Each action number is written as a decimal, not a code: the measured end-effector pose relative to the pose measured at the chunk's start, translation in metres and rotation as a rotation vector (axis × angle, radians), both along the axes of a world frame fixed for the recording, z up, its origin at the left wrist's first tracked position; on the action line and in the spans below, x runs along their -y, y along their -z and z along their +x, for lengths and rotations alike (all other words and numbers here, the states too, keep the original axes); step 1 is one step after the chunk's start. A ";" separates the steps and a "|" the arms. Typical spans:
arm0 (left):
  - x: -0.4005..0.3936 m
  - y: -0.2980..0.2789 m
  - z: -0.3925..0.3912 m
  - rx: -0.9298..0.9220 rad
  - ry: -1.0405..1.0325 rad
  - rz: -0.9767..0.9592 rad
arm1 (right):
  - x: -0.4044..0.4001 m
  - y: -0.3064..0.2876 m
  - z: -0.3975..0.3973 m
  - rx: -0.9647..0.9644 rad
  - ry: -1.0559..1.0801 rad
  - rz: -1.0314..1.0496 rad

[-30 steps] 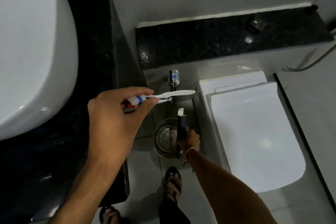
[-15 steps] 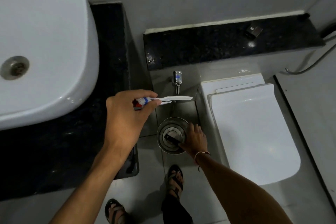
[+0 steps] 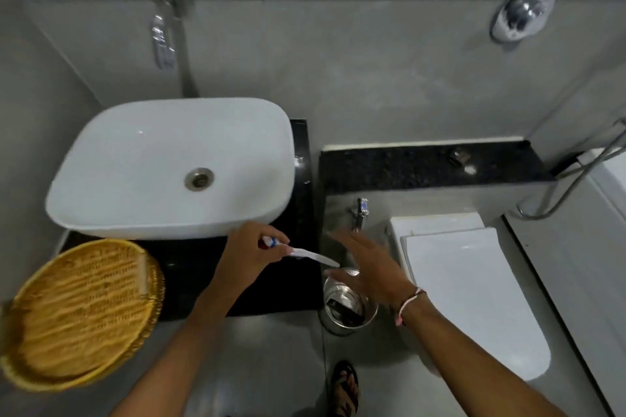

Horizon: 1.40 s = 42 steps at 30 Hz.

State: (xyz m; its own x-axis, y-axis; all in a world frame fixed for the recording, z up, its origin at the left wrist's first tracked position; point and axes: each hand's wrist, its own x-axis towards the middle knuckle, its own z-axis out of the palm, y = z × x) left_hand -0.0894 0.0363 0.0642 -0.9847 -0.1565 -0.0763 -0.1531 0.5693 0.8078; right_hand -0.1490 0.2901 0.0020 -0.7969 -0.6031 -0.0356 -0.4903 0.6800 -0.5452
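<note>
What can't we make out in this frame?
All head view:
- small tube, held with the toothbrush: mostly wrapped by the left hand; label unreadable.
- steel bin: far rim covered by the right hand; dark item inside too dim to identify.
- wicker basket: motion-blurred, cut off by the left edge.
- small object on the black ledge: too small to identify.

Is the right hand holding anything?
No, the right hand hovers with fingers spread over the bin, gripping nothing.

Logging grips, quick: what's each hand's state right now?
Left hand: closed around a white toothbrush and a small tube.
Right hand: open, holding nothing, above the steel bin.
</note>
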 end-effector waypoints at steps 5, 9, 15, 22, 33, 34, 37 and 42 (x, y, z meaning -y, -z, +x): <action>0.053 -0.038 0.027 0.026 0.062 -0.081 | 0.070 -0.059 0.025 0.001 -0.155 0.016; 0.103 -0.056 0.058 0.012 0.061 -0.103 | 0.123 -0.081 0.048 0.085 -0.201 0.024; 0.176 -0.071 0.109 0.012 0.022 -0.021 | 0.201 -0.094 0.083 0.250 -0.254 -0.048; 0.250 -0.064 0.158 0.034 -0.123 0.016 | 0.273 -0.086 0.116 0.351 -0.268 -0.082; 0.316 -0.019 0.202 0.061 -0.466 0.099 | 0.375 -0.056 0.118 0.564 -0.105 -0.115; 0.316 -0.016 0.202 0.057 -0.474 0.101 | 0.383 -0.050 0.117 0.579 -0.085 -0.097; 0.318 -0.009 0.200 0.075 -0.517 0.132 | 0.406 -0.034 0.114 0.634 -0.002 -0.064; 0.315 -0.004 0.193 0.109 -0.602 0.230 | 0.433 -0.022 0.105 0.567 0.122 -0.033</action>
State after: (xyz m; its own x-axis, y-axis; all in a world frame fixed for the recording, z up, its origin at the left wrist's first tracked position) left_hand 0.1040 -0.2786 0.0685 -0.7145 -0.6460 -0.2686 -0.4794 0.1725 0.8605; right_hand -0.0435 -0.1428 0.0242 -0.7225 -0.5160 -0.4602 -0.0346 0.6917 -0.7213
